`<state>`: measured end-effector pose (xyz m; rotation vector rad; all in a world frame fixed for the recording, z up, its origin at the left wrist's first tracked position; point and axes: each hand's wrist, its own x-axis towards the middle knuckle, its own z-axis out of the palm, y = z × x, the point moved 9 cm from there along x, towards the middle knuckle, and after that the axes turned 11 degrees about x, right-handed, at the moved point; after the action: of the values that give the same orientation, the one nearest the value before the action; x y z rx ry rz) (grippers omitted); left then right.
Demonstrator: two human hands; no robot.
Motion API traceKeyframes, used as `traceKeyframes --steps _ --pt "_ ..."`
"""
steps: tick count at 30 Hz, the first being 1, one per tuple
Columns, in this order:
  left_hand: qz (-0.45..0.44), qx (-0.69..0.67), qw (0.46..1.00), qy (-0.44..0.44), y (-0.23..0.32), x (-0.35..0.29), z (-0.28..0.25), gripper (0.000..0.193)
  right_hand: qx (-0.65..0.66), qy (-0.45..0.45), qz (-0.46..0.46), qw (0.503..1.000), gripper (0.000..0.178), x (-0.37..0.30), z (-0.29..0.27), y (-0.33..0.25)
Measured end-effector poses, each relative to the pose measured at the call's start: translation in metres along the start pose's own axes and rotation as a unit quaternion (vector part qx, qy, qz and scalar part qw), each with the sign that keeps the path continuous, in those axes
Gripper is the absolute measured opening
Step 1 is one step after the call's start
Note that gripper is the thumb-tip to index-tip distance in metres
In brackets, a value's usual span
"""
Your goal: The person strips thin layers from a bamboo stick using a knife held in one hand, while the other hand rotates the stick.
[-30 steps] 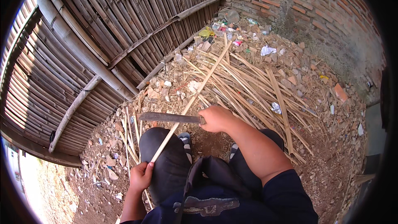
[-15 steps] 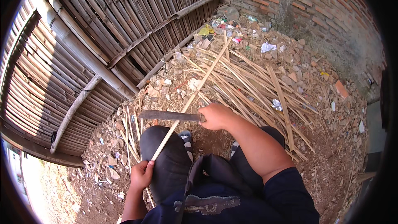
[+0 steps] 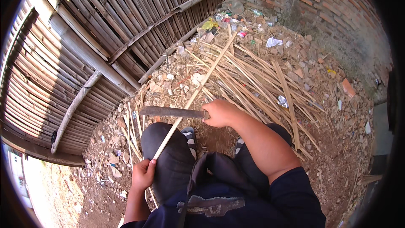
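My right hand (image 3: 219,113) is closed round the handle of a machete (image 3: 171,112), its dark broad blade pointing left. The blade lies across a long pale bamboo strip (image 3: 196,94), just past my left knee. Beside that knee, my left hand (image 3: 143,174) grips the strip's near end, thumb on top. From there the strip slants up and to the right, over my thigh and beyond the blade, and its far end reaches above a heap of similar strips (image 3: 253,80). Whether the edge bites into the strip, I cannot tell.
A bamboo slat fence (image 3: 139,21) runs along the left, and a brick wall (image 3: 333,12) rises at the back right. Rubble and litter (image 3: 274,42) cover the ground. Several more thin strips (image 3: 133,133) lie left of my knee.
The machete and my right hand have shifted slightly up, away from me. My left hand has risen a little, still on the strip.
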<state>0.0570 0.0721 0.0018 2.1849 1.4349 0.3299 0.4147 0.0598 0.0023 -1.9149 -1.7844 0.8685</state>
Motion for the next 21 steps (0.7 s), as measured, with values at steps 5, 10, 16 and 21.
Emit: traceKeyframes --steps 5,10,16,21 --pt "-0.012 0.005 1.000 -0.003 -0.006 0.000 0.003 0.050 0.006 -0.010 0.006 1.000 0.033 -0.001 -0.001 -0.002" --pt "0.001 -0.021 1.000 0.000 -0.007 0.000 0.003 0.050 0.009 -0.014 0.004 1.000 0.034 0.001 0.004 0.003" --pt "-0.005 -0.020 1.000 -0.011 -0.004 0.001 0.003 0.051 0.013 0.030 -0.036 0.999 0.030 0.002 0.001 0.003" --pt "-0.001 -0.040 0.999 -0.016 -0.011 0.002 0.007 0.050 0.015 0.025 -0.038 0.999 0.032 0.004 0.004 0.006"
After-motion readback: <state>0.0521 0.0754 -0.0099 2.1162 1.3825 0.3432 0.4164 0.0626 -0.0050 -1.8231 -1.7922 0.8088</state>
